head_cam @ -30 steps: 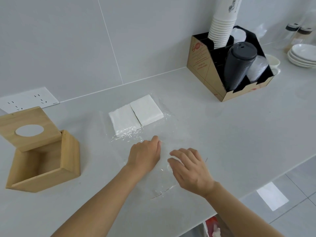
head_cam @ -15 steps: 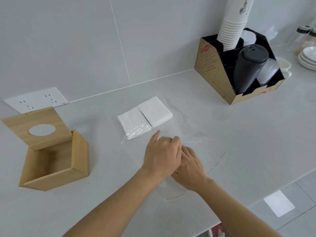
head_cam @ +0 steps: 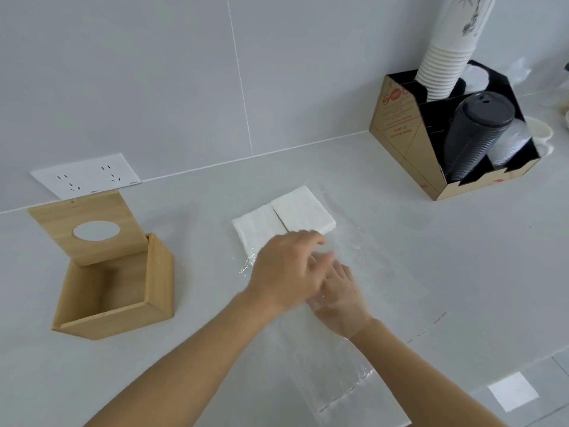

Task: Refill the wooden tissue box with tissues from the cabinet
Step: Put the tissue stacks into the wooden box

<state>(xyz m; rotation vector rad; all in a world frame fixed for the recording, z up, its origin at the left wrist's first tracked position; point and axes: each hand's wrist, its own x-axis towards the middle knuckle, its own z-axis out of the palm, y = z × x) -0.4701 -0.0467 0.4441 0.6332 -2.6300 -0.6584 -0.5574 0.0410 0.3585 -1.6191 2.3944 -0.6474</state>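
The wooden tissue box (head_cam: 157, 272) stands open and empty at the left of the counter, its lid (head_cam: 123, 223) with an oval hole tilted up against the wall. Two white tissue stacks (head_cam: 303, 211) lie side by side mid-counter, at the far end of a clear plastic bag (head_cam: 385, 272) that spreads toward me. My left hand (head_cam: 283, 269) crosses over my right, its fingers stretched out just short of the tissues. My right hand (head_cam: 341, 300) lies flat beneath it, and plastic sheen covers its wrist, so it seems to be inside the bag.
A cardboard cup organiser (head_cam: 397, 124) with paper cups and black lids stands at the back right. A white wall socket (head_cam: 86, 177) sits behind the box. The counter's front edge runs at lower right, with floor (head_cam: 523, 396) beyond.
My hands came together from side by side and slid forward along the plastic. The left now crosses over the right and is close to the tissues.
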